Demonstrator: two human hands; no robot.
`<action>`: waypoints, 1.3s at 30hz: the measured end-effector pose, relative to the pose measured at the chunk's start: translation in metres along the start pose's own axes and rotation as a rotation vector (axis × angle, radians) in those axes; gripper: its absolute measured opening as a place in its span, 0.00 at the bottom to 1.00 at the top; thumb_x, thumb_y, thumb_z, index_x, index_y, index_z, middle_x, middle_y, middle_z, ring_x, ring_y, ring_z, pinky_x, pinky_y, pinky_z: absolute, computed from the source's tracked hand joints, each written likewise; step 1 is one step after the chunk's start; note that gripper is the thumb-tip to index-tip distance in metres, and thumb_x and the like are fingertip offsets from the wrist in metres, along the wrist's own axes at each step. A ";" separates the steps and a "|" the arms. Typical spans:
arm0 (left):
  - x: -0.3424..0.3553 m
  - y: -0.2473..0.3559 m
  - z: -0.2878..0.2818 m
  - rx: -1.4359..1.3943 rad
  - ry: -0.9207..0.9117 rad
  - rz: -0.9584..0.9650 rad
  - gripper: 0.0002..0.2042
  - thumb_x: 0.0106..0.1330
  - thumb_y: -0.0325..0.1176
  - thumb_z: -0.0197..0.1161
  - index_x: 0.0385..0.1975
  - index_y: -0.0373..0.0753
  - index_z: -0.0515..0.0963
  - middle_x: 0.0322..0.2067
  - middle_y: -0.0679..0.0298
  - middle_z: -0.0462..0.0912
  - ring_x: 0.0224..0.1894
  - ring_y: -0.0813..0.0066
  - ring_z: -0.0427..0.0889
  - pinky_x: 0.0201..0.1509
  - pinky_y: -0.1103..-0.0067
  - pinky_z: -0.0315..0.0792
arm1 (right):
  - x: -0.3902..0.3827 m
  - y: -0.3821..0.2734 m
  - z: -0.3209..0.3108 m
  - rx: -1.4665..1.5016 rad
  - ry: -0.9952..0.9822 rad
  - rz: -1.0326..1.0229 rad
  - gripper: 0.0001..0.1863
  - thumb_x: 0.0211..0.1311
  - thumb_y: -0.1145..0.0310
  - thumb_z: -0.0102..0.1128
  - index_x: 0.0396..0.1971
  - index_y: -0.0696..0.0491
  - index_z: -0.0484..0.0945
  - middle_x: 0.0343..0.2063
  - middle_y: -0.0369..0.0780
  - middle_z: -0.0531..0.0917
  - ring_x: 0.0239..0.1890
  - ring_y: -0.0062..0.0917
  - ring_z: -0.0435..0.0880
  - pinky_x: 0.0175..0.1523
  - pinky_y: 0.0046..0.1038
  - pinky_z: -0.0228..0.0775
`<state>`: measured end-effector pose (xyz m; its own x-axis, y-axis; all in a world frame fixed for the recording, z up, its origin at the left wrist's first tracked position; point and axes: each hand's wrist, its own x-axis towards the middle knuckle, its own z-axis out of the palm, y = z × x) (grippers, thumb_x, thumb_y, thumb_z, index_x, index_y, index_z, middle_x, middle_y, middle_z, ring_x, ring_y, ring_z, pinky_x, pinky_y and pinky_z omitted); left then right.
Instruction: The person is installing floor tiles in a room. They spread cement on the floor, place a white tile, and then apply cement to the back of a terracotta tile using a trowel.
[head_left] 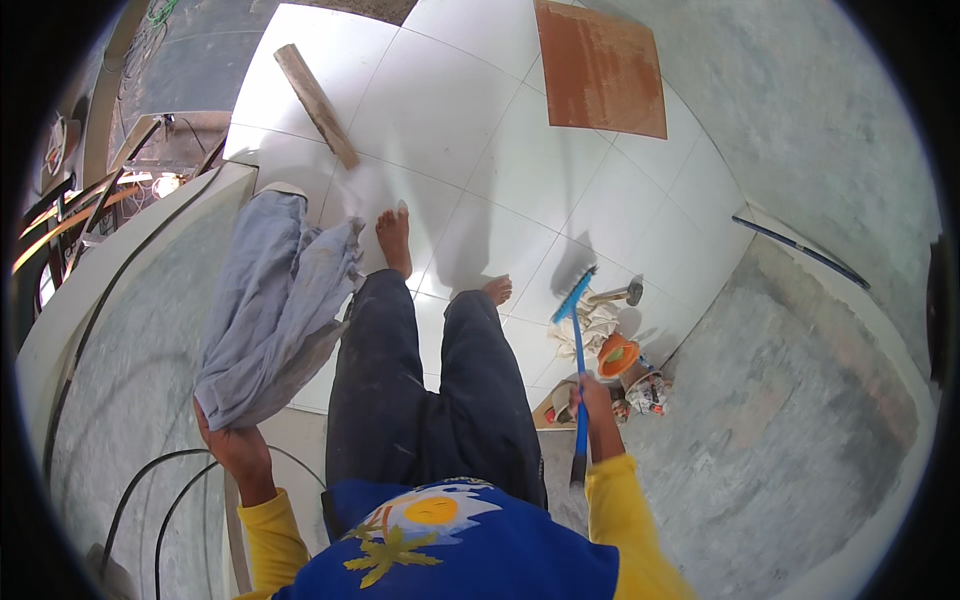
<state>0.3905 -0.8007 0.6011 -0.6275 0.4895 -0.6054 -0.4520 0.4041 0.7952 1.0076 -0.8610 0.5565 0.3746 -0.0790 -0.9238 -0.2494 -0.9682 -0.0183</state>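
My left hand [236, 446] grips the bottom end of a bunched grey-blue cloth [262, 310] at the left, which reaches up past my knee; its fingers are partly hidden under the fabric. My right hand [592, 402] is closed around the blue handle of a brush [572, 300], whose bristled head is over the white tiled floor [490, 140]. Just beside the brush lie a crumpled cream cloth [600, 325], a mallet [632, 294], an orange container [616, 353] and a cluster of small items too small to name. My bare feet stand on the tiles.
A wooden plank [315, 105] and a brown board [600, 70] lie on the tiles. Grey plastered walls [790, 90] border the right, with a dark pipe [800, 250]. At left are a ledge [120, 300], black cables [160, 460] and cluttered metal bars [85, 210].
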 end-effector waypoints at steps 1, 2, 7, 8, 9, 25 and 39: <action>0.002 0.001 0.001 0.015 -0.018 -0.008 0.24 0.83 0.34 0.44 0.74 0.31 0.63 0.71 0.49 0.71 0.73 0.56 0.71 0.80 0.62 0.60 | 0.024 -0.003 0.009 0.165 -0.028 0.064 0.12 0.82 0.60 0.50 0.35 0.47 0.68 0.20 0.32 0.72 0.15 0.17 0.69 0.18 0.24 0.64; 0.003 0.001 0.003 0.026 -0.029 -0.008 0.24 0.83 0.34 0.44 0.74 0.31 0.63 0.71 0.49 0.71 0.73 0.56 0.71 0.80 0.62 0.60 | 0.046 -0.012 0.029 0.323 -0.065 0.123 0.12 0.82 0.60 0.50 0.34 0.48 0.67 0.20 0.32 0.71 0.15 0.17 0.68 0.18 0.23 0.63; -0.002 0.012 -0.002 0.037 -0.036 0.016 0.26 0.84 0.37 0.42 0.76 0.32 0.61 0.74 0.48 0.68 0.75 0.53 0.68 0.81 0.59 0.59 | -0.076 -0.150 0.253 0.281 -0.331 -0.216 0.07 0.80 0.63 0.54 0.41 0.50 0.74 0.24 0.32 0.71 0.19 0.15 0.69 0.22 0.22 0.64; -0.001 0.012 -0.003 0.048 -0.058 0.034 0.26 0.84 0.38 0.42 0.78 0.33 0.60 0.75 0.48 0.66 0.76 0.52 0.67 0.82 0.58 0.58 | -0.104 -0.184 0.293 0.316 -0.344 -0.186 0.07 0.78 0.64 0.54 0.39 0.51 0.74 0.24 0.33 0.72 0.20 0.16 0.71 0.22 0.23 0.66; -0.005 0.015 0.001 0.051 -0.029 0.034 0.26 0.84 0.38 0.42 0.78 0.33 0.60 0.75 0.48 0.66 0.76 0.52 0.67 0.82 0.58 0.58 | -0.116 -0.209 0.326 0.369 -0.480 -0.256 0.08 0.76 0.63 0.54 0.37 0.51 0.73 0.23 0.34 0.73 0.19 0.17 0.72 0.22 0.25 0.66; -0.001 0.035 0.035 0.027 0.000 0.022 0.25 0.84 0.36 0.42 0.76 0.32 0.62 0.72 0.48 0.70 0.75 0.52 0.70 0.80 0.59 0.61 | -0.132 -0.002 0.035 -0.080 0.001 0.041 0.12 0.83 0.62 0.50 0.52 0.54 0.77 0.21 0.33 0.72 0.17 0.15 0.70 0.22 0.22 0.67; -0.020 0.053 0.025 -0.095 0.048 0.141 0.23 0.81 0.33 0.44 0.71 0.32 0.68 0.66 0.52 0.76 0.69 0.58 0.76 0.77 0.64 0.65 | -0.108 -0.226 0.384 0.464 -0.777 -0.153 0.12 0.80 0.68 0.50 0.32 0.55 0.68 0.22 0.36 0.71 0.20 0.19 0.70 0.26 0.26 0.67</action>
<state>0.3953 -0.7695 0.6551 -0.7172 0.4981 -0.4874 -0.4141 0.2580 0.8729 0.6812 -0.5424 0.5133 -0.2307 0.3867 -0.8929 -0.6433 -0.7491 -0.1582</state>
